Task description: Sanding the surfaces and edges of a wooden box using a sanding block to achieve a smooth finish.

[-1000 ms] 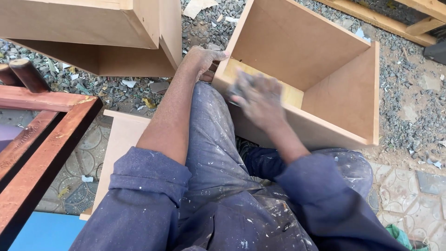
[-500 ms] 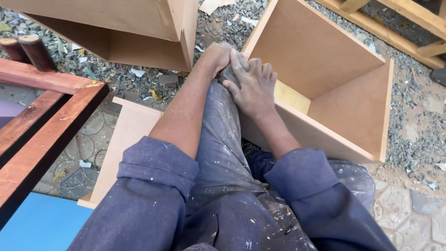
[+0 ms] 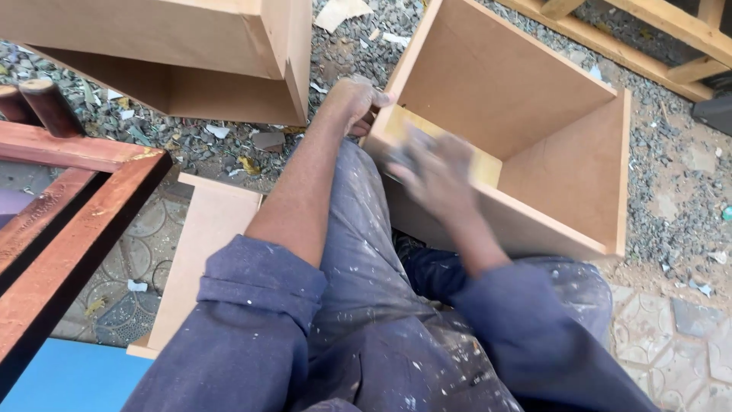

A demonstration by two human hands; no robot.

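A seated worker's left hand (image 3: 352, 99) clamps a corner of an open wooden box (image 3: 564, 164) on gravel (image 3: 671, 198), its mouth facing up, long axis running away rightward. The blurred right hand (image 3: 435, 172) presses a dark pad (image 3: 402, 156) along the near edge; even, flat strokes serve best.

Outdoor carpentry yard, open tan fibreboard box (image 3: 526, 107) on grey gravel ground (image 3: 671, 191), red-brown stained timber frame (image 3: 69, 221), paint-flecked blue overalls (image 3: 366, 305)

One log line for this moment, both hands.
left hand: grips corner of open light-brown fibreboard box | right hand: blurred, on near box edge, small dark pad under fingers | ground: gravel
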